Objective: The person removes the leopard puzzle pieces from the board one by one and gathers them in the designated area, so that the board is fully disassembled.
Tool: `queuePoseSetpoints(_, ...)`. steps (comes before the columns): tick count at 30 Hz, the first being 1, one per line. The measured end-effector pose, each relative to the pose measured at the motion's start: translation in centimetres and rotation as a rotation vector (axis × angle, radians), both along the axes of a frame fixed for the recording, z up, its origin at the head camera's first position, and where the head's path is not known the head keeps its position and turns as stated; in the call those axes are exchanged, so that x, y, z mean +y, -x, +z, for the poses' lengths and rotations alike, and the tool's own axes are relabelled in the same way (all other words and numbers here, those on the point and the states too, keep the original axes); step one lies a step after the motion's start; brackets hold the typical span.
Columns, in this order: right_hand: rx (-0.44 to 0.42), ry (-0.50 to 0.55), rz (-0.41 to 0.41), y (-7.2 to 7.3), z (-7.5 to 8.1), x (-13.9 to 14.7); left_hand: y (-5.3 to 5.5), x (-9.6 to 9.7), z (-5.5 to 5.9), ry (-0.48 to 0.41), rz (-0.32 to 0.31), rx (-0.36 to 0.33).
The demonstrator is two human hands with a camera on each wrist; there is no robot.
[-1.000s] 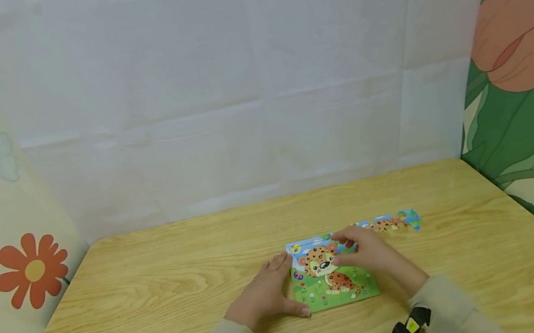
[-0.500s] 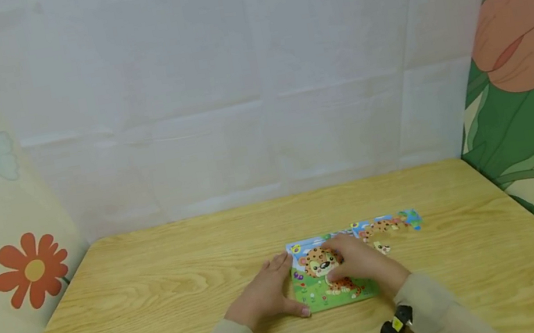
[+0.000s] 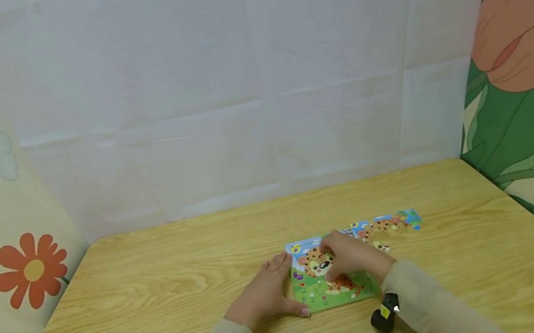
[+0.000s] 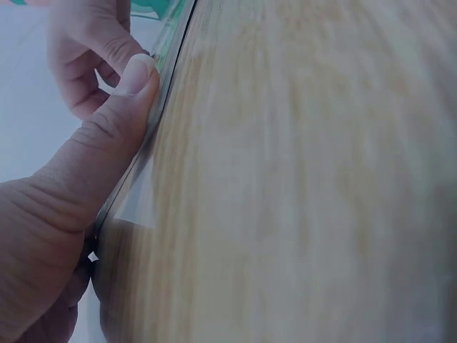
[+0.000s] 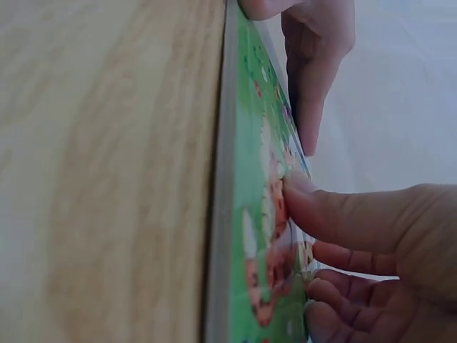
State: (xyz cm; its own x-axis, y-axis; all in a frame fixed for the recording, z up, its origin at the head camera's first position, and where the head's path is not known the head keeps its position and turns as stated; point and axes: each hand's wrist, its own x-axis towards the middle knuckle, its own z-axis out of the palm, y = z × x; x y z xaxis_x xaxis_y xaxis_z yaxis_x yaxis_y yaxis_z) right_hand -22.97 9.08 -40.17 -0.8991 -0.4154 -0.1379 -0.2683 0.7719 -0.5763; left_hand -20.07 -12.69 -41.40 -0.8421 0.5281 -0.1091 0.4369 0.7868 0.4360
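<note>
A flat puzzle board [image 3: 311, 294] with a spotted leopard cub on green grass and blue sky lies on the table. Against its left side rests my left hand [image 3: 267, 291], fingers together and stretched toward the far corner, thumb at the near corner. That thumb [image 4: 118, 118] lies straight along the board's edge in the left wrist view. Over the cub's face and body is my right hand [image 3: 353, 255], thumb and bent fingers apart. In the right wrist view its thumb [image 5: 335, 214] touches the picture and its fingertips are right at the surface; I cannot tell whether they pinch a piece.
Joined puzzle pieces [image 3: 388, 223] with sky and leopard spots lie beyond the board's far right corner. A loose piece [image 3: 381, 246] with an eye sits just below them. A white cloth [image 3: 215, 110] hangs behind the wooden table [image 3: 169, 277]; flower-printed panels [image 3: 30, 271] stand at both sides.
My right hand has moved left and slightly toward me from the board's right part to the cub's face, uncovering the loose eye piece. My left hand has stayed still.
</note>
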Motion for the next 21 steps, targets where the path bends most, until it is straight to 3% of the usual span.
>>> queuePoseSetpoints(8, -0.035, -0.089, -0.022, 0.8, 0.3, -0.8, 0.0, 0.0, -0.1, 0.004, -0.001, -0.010)
queuePoseSetpoints(21, -0.052, -0.158, -0.058, 0.7, 1.3, -1.6, -0.2, 0.1, 0.2, -0.005, 0.021, -0.037)
